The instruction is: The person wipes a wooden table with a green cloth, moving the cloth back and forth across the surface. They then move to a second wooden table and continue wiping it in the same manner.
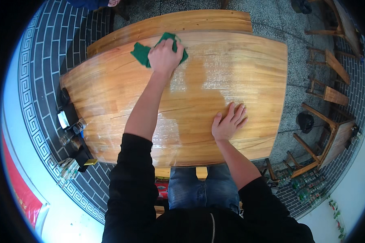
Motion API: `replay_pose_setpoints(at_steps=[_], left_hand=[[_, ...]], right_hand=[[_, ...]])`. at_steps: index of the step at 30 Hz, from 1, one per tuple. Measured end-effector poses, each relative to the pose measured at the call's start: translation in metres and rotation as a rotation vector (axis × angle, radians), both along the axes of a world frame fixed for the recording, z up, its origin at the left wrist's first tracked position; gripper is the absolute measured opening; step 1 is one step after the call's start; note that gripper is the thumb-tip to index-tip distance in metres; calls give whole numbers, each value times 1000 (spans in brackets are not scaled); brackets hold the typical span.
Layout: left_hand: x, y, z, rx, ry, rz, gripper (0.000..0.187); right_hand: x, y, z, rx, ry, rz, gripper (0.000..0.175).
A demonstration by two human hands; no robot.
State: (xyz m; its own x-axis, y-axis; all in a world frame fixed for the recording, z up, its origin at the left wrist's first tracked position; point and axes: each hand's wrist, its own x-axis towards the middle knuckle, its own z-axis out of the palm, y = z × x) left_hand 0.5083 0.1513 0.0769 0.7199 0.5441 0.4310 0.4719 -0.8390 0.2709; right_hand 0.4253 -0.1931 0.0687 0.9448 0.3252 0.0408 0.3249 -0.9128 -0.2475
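A wooden table (197,121) with a shiny, transparent-looking cover stretches before me. Near its far edge, my left hand (165,56) presses on a crumpled green cloth (141,54), fingers curled over it. Parts of the cloth stick out to the left of the hand and around the fingertips. My right hand (229,123) rests palm down with fingers spread on the tabletop, right of the middle, and holds nothing. Pale, wet-looking streaks and reflections lie on the surface between and around the hands.
A wooden bench (182,22) runs along the table's far side. Glass jars (79,126) and a black holder (81,156) stand at the left end by a brick-patterned wall. Wooden stools (337,66) and another table (337,144) are at right. Part of a person (114,3) shows at top left.
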Motion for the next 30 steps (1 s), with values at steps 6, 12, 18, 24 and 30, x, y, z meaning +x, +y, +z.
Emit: replay_pose_setpoints(at_steps=[6, 12, 18, 24, 30], left_hand=[[41, 12, 1, -75, 25, 80, 35], [-6, -23, 5, -166, 73, -14, 36], [-78, -102, 14, -261, 144, -131, 33], [-133, -163, 23, -226, 139, -265, 31], [-86, -139, 15, -182, 81, -288, 32]], right_hand=[[-1, 0, -2, -22, -5, -14, 69], [-4, 1, -2, -19, -7, -26, 68], [-3, 2, -1, -21, -23, -23, 67], [-4, 1, 0, -26, -23, -2, 67], [-2, 0, 3, -21, -19, 2, 68]])
